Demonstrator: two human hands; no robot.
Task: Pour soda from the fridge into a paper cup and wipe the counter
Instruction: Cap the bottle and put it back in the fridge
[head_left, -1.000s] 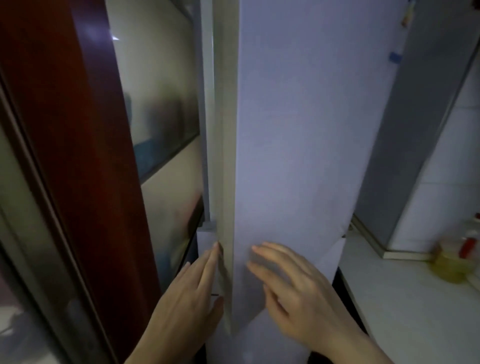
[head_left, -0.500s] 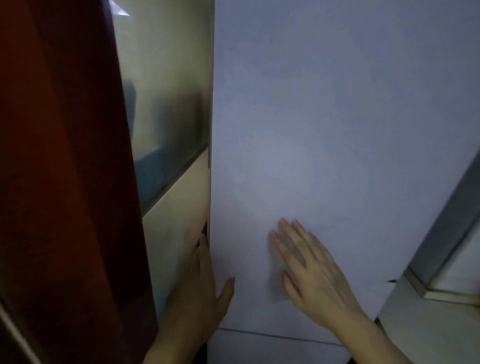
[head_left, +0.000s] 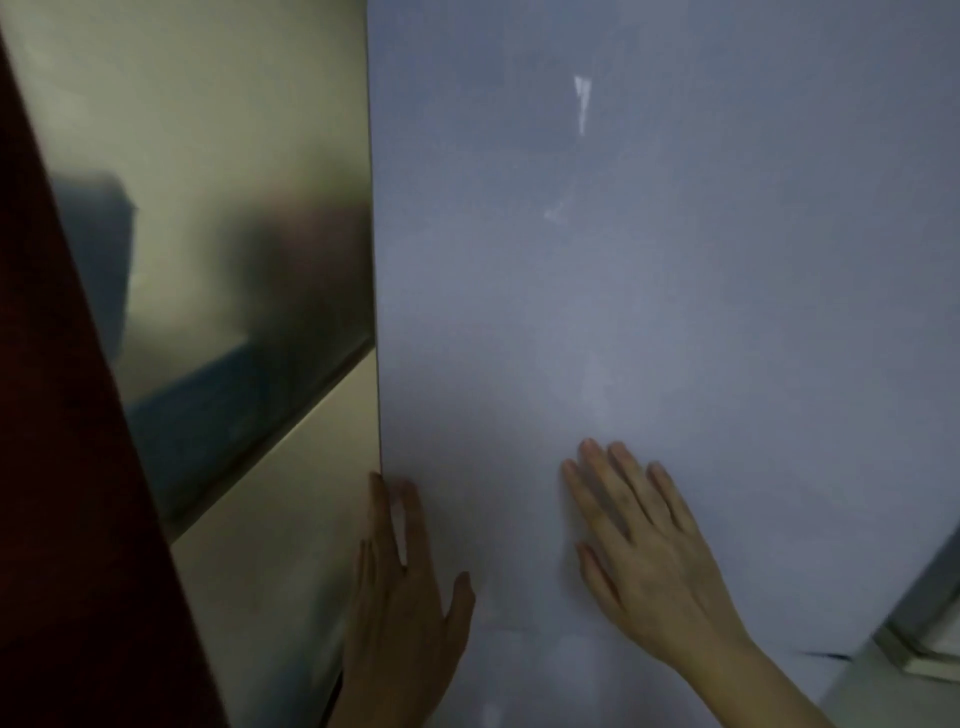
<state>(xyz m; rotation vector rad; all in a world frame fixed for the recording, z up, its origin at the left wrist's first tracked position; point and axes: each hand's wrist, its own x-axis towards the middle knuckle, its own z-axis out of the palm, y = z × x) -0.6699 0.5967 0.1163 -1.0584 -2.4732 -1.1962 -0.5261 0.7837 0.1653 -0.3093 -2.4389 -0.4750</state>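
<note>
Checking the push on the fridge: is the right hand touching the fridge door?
Touching. The head view shows the right hand laid flat on the fridge door, fingers straight and spread, with no gap visible beneath them.

I see dim light overall, room looks underlit. Far left edge: a dark red-brown wooden frame (head_left: 67, 467) running diagonally down. Next to it a glossy panel (head_left: 218, 208), beige-grey, with blurry dark reflections in it; a dark band (head_left: 249, 405) slants across it, with a paler cream panel (head_left: 291, 571) below. Bottom right corner: a bit of grey wall trim (head_left: 930, 618) and a strip of pale tabletop (head_left: 893, 691), blurred.
</note>
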